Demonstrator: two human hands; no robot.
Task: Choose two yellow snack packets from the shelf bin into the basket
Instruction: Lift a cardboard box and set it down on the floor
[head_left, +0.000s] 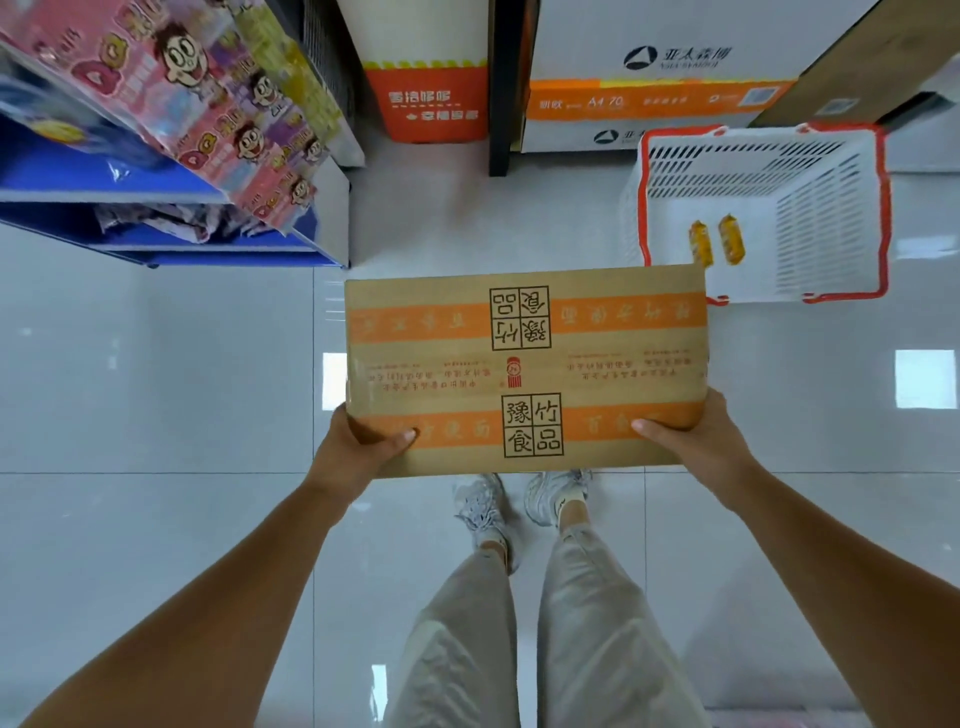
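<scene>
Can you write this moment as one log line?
left hand + right hand: both grip box | basket: two yellow packets inside | task: looks done

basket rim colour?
Red-orange rim on a white slatted basket; seen in the head view.

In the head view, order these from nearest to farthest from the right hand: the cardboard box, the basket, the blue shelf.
1. cardboard box, gripped by the right hand at its near right corner.
2. basket, on the floor ahead, to the right.
3. blue shelf, far left.
</scene>
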